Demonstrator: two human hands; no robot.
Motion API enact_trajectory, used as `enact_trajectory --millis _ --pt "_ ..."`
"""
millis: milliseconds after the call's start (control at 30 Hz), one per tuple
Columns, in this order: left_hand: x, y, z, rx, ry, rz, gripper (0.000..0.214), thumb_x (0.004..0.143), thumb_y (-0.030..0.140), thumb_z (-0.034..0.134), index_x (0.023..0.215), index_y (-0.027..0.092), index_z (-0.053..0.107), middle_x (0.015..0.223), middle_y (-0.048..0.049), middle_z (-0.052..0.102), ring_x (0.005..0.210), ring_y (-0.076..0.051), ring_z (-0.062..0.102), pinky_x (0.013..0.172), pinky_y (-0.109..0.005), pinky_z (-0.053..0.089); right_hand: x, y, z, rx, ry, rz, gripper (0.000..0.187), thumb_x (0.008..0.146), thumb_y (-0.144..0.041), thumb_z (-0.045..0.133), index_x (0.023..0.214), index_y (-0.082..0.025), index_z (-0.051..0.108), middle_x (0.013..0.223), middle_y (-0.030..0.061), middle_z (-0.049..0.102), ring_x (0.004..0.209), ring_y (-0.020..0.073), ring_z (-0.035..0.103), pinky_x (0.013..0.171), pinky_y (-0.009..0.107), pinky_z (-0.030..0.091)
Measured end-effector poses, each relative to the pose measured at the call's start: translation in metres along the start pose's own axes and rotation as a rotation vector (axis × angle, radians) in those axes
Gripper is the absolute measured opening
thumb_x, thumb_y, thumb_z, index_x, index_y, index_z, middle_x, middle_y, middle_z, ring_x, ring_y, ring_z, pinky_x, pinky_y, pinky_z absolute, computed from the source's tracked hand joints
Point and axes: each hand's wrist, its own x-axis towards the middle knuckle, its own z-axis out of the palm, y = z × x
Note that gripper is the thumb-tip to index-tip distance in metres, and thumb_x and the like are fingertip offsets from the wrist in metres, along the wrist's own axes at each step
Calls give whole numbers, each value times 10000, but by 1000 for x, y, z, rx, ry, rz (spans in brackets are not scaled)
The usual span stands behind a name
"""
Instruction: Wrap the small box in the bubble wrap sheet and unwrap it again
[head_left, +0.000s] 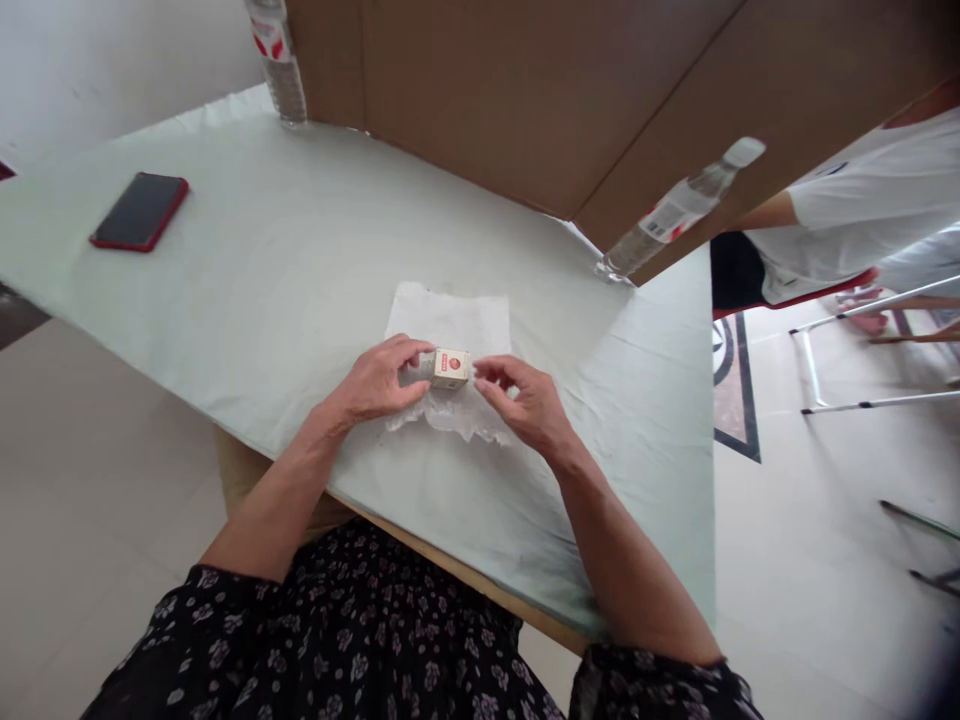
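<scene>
A small cream-coloured box (451,369) with red print sits on a crumpled sheet of white paper (456,318), whose near edge is ragged. At the box's left side is my left hand (381,380), thumb and fingers apart, the tips close to its edge; I cannot tell whether they touch it. My right hand (525,398) is on the other side, fingers bent and parted from the thumb, with a narrow gap between them and the box. The paper runs beneath the box and partly under both hands.
A phone in a red case (140,211) lies at the left of the cloth-covered table (285,270). A large cardboard panel (480,90) stands at the back, with one water bottle (279,65) at its left and another bottle (675,215) at its right. Beyond sits a person in white (862,220).
</scene>
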Motion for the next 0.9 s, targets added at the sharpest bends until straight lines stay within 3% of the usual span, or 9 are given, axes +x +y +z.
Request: enact_trajectory --millis 67,167,267,400,533,633,733,800,900 --pt "0 -2 4 104 -41 59 711 759 309 689 1431 166 508 1328 -149 622 1254 -312 562 1078 -458 443 12 3 10 -83 20 -92 446 836 -312 671 1272 -227 629 1288 120 692 1059 257 678 896 432 551" --pt "-2 -6 8 178 -183 24 1001 712 422 781 1556 155 314 1579 -208 412 1497 -388 328 1216 -538 270 22 8 20 -163 -19 -149 511 813 -278 702 1310 -211 606 1318 142 681 1196 299 636 1024 500 497" --pt "-2 -7 10 209 -264 -5 1098 699 505 800 1582 168 240 1626 -215 343 1539 -392 256 1239 -550 203 16 15 11 -145 132 -108 445 843 -318 691 1272 -220 627 1282 130 700 1184 292 643 1001 487 512" --pt "-2 -6 13 230 -261 16 1099 700 545 802 1577 180 249 1618 -217 356 1534 -400 261 1234 -550 193 -12 40 -28 -172 406 86 464 813 -377 708 1250 -242 632 1254 113 702 1087 281 664 923 487 535" --pt "-2 -4 16 255 -238 26 1059 716 530 799 1564 172 276 1599 -224 382 1523 -410 279 1227 -555 198 -41 75 -57 -238 443 262 468 773 -392 699 1201 -210 650 1205 145 706 1026 306 667 892 532 537" --pt "-2 -4 16 277 -232 26 1052 734 526 789 1571 168 262 1606 -223 373 1529 -415 261 1228 -569 188 -53 83 -60 -352 484 203 443 783 -404 697 1179 -210 659 1262 166 674 1176 355 616 1008 612 462" --pt "0 -4 15 301 -255 32 1044 757 541 771 1579 165 249 1621 -214 352 1540 -402 245 1240 -559 175 -50 62 -50 -437 591 51 417 846 -397 677 1220 -216 641 1367 166 616 1299 356 549 1086 624 397" --pt "0 -5 14 321 -266 38 1049 762 557 763 1584 163 244 1626 -208 348 1542 -391 247 1245 -546 176 -41 40 -37 -437 497 -78 376 896 -388 642 1233 -221 631 1350 147 635 1282 321 573 1101 571 412" --pt "0 -7 14 340 -258 56 1073 753 606 756 1591 187 234 1627 -187 359 1538 -387 260 1245 -548 183 -26 15 -11 -468 196 -201 454 932 -433 605 1332 -221 579 1441 148 592 1332 310 545 1101 509 433"
